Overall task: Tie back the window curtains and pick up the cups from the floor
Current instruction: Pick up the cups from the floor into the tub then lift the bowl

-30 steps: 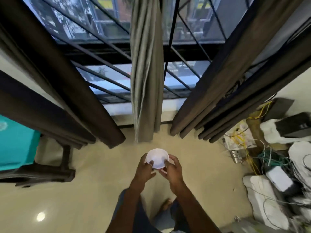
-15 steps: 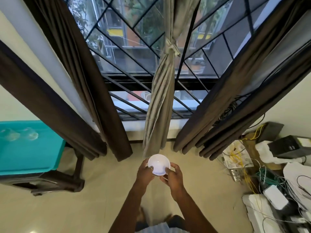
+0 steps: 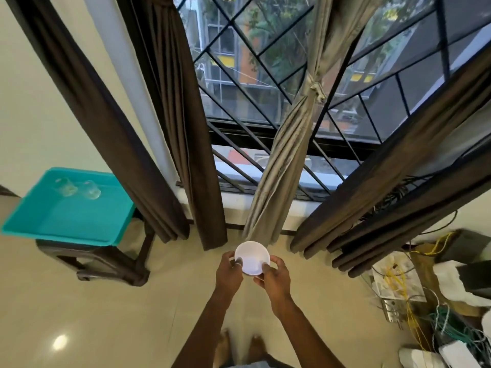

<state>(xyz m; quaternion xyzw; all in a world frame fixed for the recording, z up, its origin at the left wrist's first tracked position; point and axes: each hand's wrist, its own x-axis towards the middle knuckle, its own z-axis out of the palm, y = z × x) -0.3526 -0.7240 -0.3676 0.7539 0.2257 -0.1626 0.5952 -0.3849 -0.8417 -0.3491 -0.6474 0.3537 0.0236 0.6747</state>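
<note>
Picking-up step, by the look of it, with the grey curtain (image 3: pixel 287 160) already knotted at mid-height. White cup (image 3: pixel 252 258) held well off the floor before the window, gripped at the rim by left hand (image 3: pixel 229 272) and right hand (image 3: pixel 273 274) together. Next, probably: carry left to the teal tray (image 3: pixel 16 224) and set down upright beside the clear cups (image 3: pixel 77 188).

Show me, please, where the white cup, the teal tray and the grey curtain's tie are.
white cup (image 3: pixel 252 257): head view, on its pale inside.
teal tray (image 3: pixel 69 220): head view, on its bare floor.
grey curtain's tie (image 3: pixel 316 88): head view, on the knot.
</note>
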